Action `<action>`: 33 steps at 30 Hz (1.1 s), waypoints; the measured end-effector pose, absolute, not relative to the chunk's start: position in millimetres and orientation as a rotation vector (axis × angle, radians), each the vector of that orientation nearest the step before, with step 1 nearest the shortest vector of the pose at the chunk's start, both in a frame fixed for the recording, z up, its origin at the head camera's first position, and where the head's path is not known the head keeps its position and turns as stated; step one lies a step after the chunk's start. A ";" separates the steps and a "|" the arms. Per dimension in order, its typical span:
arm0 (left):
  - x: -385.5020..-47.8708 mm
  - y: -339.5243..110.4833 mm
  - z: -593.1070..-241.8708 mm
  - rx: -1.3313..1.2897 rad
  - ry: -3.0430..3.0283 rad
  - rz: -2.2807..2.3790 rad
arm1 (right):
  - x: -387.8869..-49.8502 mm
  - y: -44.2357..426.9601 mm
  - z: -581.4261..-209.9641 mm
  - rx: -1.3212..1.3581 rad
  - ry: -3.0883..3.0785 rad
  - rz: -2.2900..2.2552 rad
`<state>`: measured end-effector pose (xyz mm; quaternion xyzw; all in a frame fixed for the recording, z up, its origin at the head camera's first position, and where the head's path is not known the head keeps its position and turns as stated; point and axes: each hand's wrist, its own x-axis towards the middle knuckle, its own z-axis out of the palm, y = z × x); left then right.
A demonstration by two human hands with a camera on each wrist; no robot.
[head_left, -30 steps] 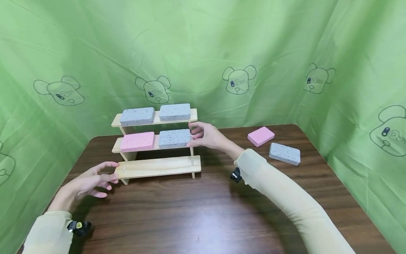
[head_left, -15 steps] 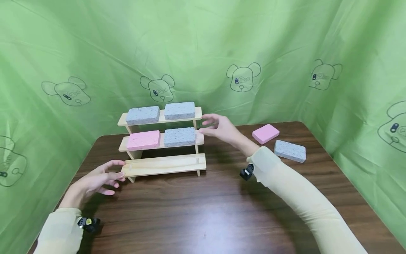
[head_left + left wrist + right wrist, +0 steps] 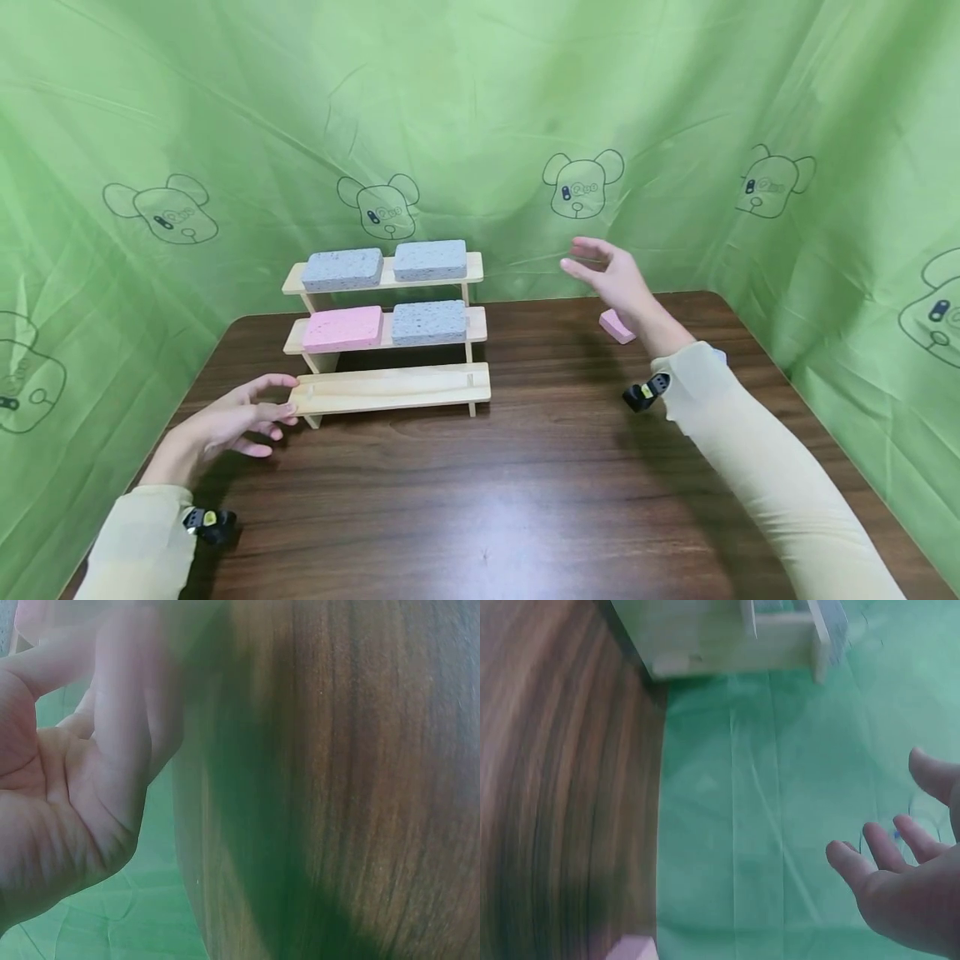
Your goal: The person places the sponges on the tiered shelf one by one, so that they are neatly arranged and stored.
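A three-tier wooden display stand stands at the left of the table. My left hand holds the left end of its lowest tier between thumb and index finger, the other fingers hanging loose. Two blue-grey sponges lie on the top tier. On the middle tier a pink sponge sits left of a blue-grey sponge. My right hand hovers in the air right of the stand, fingers spread and holding nothing. Below it, a loose pink sponge is partly hidden by the hand.
The brown wood-grain table reaches to a green curtain behind and at both sides. Another blue-grey sponge is almost wholly hidden behind the right sleeve. The lowest tier carries no sponge.
My right hand has left the blue-grey sponge on the middle tier and moved right and up, towards the loose sponges. My left hand stays at the lowest tier. The view has shifted slightly.
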<state>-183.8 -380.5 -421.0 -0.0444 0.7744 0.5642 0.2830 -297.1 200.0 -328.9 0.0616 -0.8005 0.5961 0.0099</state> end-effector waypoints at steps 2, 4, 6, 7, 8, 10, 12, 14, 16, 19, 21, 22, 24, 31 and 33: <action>-184.2 -380.6 -421.3 -0.120 2.072 1.511 | -298.1 210.5 -327.2 0.155 -2.477 1.862; -184.2 -380.5 -421.3 -0.123 2.071 1.512 | -299.3 219.5 -326.7 0.120 -2.461 1.849; -184.3 -380.4 -421.4 -0.123 2.069 1.511 | -300.0 226.5 -327.3 0.082 -2.455 1.820; -184.3 -380.4 -421.2 -0.116 2.068 1.511 | -300.5 229.4 -328.7 0.066 -2.445 1.808; -184.4 -380.3 -421.0 -0.113 2.068 1.512 | -300.9 231.9 -330.5 0.046 -2.442 1.792; -184.2 -379.6 -420.6 -0.110 2.066 1.512 | -303.1 236.5 -336.4 -0.007 -2.447 1.749; -184.3 -379.3 -420.7 -0.098 2.063 1.514 | -304.3 240.4 -342.3 -0.062 -2.454 1.727; -184.0 -378.9 -420.8 -0.103 2.062 1.513 | -305.4 243.6 -348.3 -0.117 -2.471 1.707; -183.6 -379.0 -420.8 -0.102 2.063 1.513 | -306.7 246.9 -353.5 -0.171 -2.488 1.697; -183.4 -379.9 -420.9 -0.094 2.064 1.512 | -307.7 251.8 -361.2 -0.238 -2.520 1.683; -183.5 -380.4 -421.0 -0.083 2.064 1.513 | -308.3 256.2 -367.4 -0.283 -2.548 1.662; -183.6 -380.3 -421.1 -0.091 2.064 1.513 | -308.6 258.4 -370.8 -0.303 -2.561 1.650; -183.7 -380.2 -421.1 -0.093 2.063 1.512 | -309.2 263.0 -377.9 -0.334 -2.578 1.628; -184.1 -379.8 -420.5 -0.093 2.066 1.505 | -310.9 274.3 -398.5 -0.355 -2.664 1.486; -184.3 -379.8 -420.5 -0.094 2.066 1.504 | -310.5 275.2 -401.5 -0.347 -2.702 1.411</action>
